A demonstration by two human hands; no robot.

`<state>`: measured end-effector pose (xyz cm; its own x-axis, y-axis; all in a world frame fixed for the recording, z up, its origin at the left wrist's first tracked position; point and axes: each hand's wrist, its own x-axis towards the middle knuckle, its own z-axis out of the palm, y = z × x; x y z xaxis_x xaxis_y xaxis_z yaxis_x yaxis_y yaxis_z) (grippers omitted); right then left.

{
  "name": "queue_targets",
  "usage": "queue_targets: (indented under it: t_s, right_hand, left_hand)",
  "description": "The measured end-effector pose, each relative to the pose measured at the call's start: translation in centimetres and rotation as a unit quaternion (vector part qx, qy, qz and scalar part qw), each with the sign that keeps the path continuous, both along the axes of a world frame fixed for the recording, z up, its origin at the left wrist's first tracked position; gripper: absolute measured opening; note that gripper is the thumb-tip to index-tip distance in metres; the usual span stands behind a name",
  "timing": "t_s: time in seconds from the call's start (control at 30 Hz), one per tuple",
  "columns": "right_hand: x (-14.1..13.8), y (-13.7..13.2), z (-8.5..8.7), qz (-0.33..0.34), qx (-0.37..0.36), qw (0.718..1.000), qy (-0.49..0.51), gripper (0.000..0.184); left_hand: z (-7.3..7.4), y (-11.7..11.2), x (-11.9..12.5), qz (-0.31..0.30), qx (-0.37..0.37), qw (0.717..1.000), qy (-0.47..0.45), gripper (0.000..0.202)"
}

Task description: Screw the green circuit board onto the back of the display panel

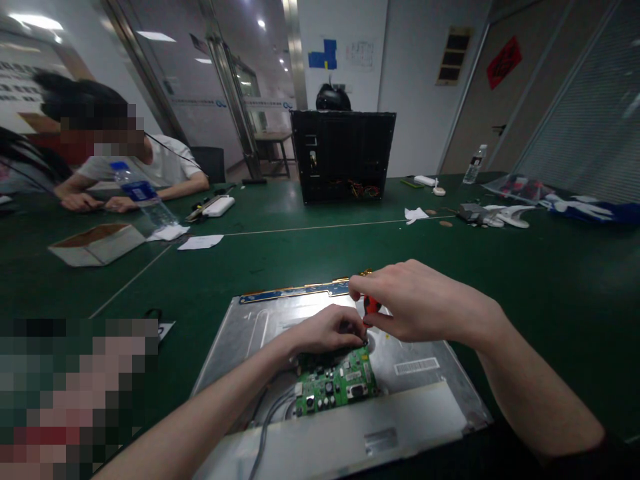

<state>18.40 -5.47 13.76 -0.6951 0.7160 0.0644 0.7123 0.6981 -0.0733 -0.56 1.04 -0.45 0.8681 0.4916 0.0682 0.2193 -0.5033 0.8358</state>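
My right hand [417,300] grips a screwdriver [371,307] by its red and black handle, tip pointing down. Beside that tip, my left hand [330,330] has its fingers curled and pinched; what they hold, if anything, is hidden. Both hands are over the far edge of a green circuit board [337,383], which is on the back of a silver metal display panel [415,383]. Grey cables [270,423] run from the board's left side toward me. Along the panel's far edge lies a narrow blue circuit strip [295,292], partly covered by my right hand.
Across the green table [475,280] stands a black monitor housing [345,157], a person behind it. Another person [165,160] sits at the left. A tilted water bottle [145,197], an open box [100,243], paper [201,242] and gloves [505,215] lie about.
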Motion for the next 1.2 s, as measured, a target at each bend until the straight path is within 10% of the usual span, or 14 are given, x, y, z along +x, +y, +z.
queue_targets:
  t_s: [1.2]
  right_hand:
    - [0.15,0.00,-0.04,-0.005,0.010,1.000,-0.005,0.002]
  left_hand:
    - [0.22,-0.20,0.03,-0.001,-0.037,0.999,0.001,0.003]
